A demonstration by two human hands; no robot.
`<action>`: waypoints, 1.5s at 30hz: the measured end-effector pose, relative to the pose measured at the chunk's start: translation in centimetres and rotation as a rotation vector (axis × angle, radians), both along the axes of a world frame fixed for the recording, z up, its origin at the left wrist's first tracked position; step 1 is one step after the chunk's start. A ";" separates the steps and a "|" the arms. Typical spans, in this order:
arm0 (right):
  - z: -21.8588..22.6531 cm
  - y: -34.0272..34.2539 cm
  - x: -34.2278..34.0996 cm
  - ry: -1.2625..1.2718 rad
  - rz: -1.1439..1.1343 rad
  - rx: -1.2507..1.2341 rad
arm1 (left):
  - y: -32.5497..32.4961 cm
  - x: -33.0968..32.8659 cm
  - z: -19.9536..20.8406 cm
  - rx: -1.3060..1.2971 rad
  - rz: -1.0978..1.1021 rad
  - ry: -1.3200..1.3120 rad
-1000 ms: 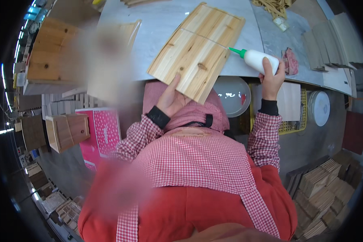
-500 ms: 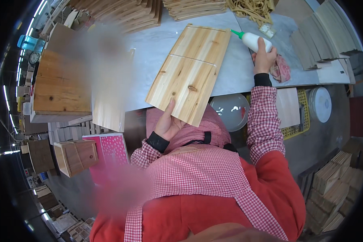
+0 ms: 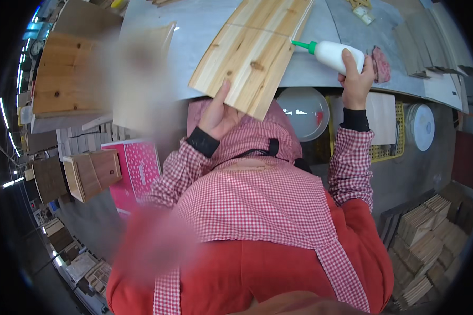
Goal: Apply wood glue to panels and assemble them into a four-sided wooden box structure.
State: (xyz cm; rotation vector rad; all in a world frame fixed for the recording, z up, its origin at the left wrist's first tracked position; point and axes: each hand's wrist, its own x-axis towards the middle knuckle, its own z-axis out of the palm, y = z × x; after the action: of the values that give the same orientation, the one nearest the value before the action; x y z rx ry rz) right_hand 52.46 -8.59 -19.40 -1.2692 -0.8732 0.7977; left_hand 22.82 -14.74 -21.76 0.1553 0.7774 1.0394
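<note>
A pale wooden panel [image 3: 247, 52] with brown knots and a thin groove across it lies partly on the table and juts over its near edge. My left hand [image 3: 222, 113] grips its near left corner, thumb on top and fingers underneath. In my right hand [image 3: 357, 79] is a white squeeze bottle [image 3: 333, 56] with a green nozzle, held nearly level. The nozzle tip is at the panel's right edge, close to the groove's end. A thin white line runs along that edge beyond the tip.
A pink crumpled cloth [image 3: 381, 65] lies right of the bottle on the grey table [image 3: 189, 63]. Stacked boards [image 3: 431, 44] stand at the far right. Below the table edge are a round tub [image 3: 303, 115] and a yellow crate [image 3: 386, 149]. Wooden boxes [image 3: 92, 173] are at left.
My right hand has brought the bottle nearer along the panel's right edge, and a white line now shows behind the nozzle. The whole view has shifted, so the table sits higher.
</note>
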 end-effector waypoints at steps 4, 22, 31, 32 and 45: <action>0.6 -4.9 -1.3 -0.034 0.092 -0.038 | 0.2 -0.2 -0.3 0.041 0.006 0.003; 1.8 -12.2 -4.7 -0.104 0.274 -0.078 | 1.3 -0.4 -0.8 0.117 0.021 -0.095; -3.7 -2.6 2.8 0.074 -0.255 0.232 | 0.6 -1.4 -0.5 0.113 0.012 -0.191; -4.4 -1.2 4.4 0.072 -0.269 0.247 | 0.4 -1.3 -0.2 0.103 0.021 -0.202; -5.8 9.6 14.6 -0.558 -0.668 -0.044 | -0.5 -0.5 1.7 0.081 0.128 -0.177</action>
State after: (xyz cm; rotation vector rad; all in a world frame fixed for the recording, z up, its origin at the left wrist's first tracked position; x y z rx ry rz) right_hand 67.03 0.97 -25.18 -1.7229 -0.7808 -0.0793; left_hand 22.32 -15.21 -20.03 0.0817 0.5906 1.1893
